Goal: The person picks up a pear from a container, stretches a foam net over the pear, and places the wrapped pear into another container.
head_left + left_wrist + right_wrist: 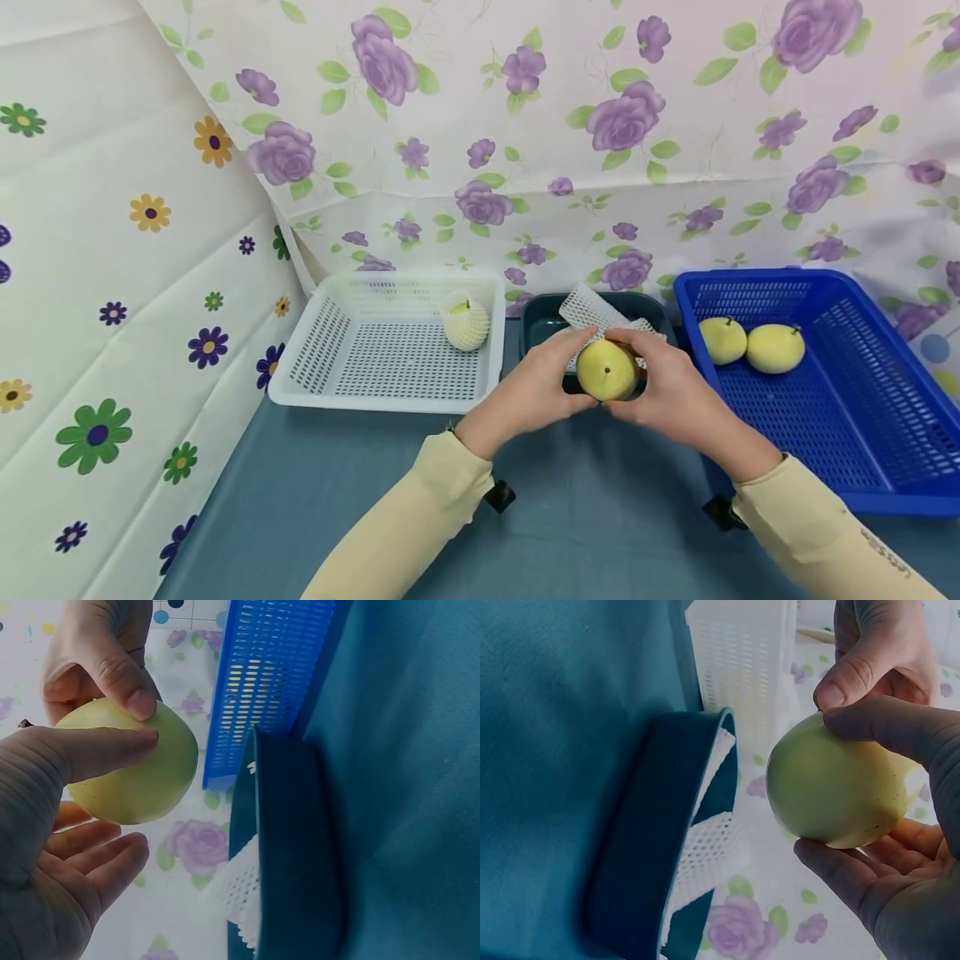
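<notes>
A yellow-green pear [607, 370] is held up between both hands, above the front of a dark green bin. My left hand [542, 379] grips its left side, with the thumb and fingers bent around it. From the other side my right hand [670, 385] grips the same pear [840, 784]. White foam net sleeves [591, 308] lie in the dark green bin [542, 315] just behind the hands. In the left wrist view the stem of the pear [127, 761] points toward the left.
On the left stands a white basket [390, 406] with one pear in a foam net [467, 323]. A blue basket [840, 467] on the right holds two bare pears [776, 348]. Flowered sheets [480, 125] hang behind the blue-green tabletop [585, 525].
</notes>
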Demonstrator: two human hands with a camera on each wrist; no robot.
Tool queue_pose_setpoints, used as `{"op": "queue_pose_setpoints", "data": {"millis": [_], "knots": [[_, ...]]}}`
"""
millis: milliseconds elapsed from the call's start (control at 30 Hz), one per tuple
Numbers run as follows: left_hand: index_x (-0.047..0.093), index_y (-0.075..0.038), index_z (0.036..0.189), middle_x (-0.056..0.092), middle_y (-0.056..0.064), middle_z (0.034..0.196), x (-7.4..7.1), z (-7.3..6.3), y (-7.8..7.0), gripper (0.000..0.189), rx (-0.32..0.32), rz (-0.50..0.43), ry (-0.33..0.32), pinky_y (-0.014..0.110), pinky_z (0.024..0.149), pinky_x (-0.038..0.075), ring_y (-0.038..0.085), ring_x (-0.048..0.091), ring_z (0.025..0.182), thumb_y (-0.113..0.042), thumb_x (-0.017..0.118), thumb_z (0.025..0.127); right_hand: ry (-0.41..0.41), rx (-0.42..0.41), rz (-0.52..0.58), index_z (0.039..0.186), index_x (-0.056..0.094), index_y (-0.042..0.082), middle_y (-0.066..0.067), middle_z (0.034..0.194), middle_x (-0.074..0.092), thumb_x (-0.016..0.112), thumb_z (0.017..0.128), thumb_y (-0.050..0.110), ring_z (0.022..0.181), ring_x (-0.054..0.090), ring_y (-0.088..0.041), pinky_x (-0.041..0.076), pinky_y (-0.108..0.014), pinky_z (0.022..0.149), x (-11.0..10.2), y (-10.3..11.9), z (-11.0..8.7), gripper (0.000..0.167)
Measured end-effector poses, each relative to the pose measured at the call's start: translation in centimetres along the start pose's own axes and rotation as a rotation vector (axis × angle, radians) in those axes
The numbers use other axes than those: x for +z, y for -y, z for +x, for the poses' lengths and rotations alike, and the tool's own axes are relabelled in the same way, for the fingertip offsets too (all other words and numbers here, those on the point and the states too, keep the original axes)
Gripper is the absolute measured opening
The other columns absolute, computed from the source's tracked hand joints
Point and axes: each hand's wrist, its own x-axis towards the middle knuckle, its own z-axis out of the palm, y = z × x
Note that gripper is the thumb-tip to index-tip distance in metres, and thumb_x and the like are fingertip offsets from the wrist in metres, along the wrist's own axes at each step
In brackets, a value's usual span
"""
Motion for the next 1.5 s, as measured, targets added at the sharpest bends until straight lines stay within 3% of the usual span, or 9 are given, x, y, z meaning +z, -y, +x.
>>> {"op": "queue_pose_setpoints", "data": {"millis": [233,567,1000,1500], "knots": [[0.032,-0.015,0.146,0.043,-0.003,0.145,0.5,-0.6,0.5,0.081,0.015,-0.007,0.006,0.025,0.101,0.044,0.011,0.046,0.129,-0.027,0.075,0.08,0.024,0.014,0.034,0.139,0.041,0.011,-0.007,0.13,0.052,0.084,0.067,0.018,0.111,0.056,-0.02,0.054,-0.043,0.085,1.1,0.2,0.0,0.084],[0.034,-0.019,0.145,0.045,-0.003,0.142,1.9,-1.1,1.1,0.08,-0.007,-0.07,0.032,0.022,0.095,0.048,0.008,0.051,0.123,-0.027,0.077,0.078,0.067,0.019,-0.005,0.138,0.046,0.014,-0.005,0.13,0.056,0.084,0.068,0.027,0.107,0.059,-0.019,0.054,-0.04,0.082,1.8,-0.6,-0.8,0.081],[0.039,-0.016,0.142,0.052,-0.002,0.134,3.6,-1.6,2.0,0.077,-0.035,-0.127,0.064,0.023,0.091,0.051,0.005,0.055,0.114,-0.024,0.079,0.076,0.103,0.051,0.051,0.136,0.047,0.017,0.0,0.128,0.056,0.084,0.069,0.027,0.104,0.059,-0.014,0.054,-0.036,0.082,3.8,-1.6,-1.5,0.077],[0.048,-0.015,0.135,0.059,-0.004,0.123,5.7,-1.5,3.6,0.073,-0.066,-0.044,0.127,0.016,0.082,0.049,0.001,0.057,0.101,-0.028,0.082,0.072,0.126,0.094,0.087,0.132,0.051,0.016,0.0,0.124,0.058,0.086,0.065,0.032,0.101,0.059,-0.012,0.053,-0.032,0.08,6.2,-3.8,-1.9,0.077]]}}
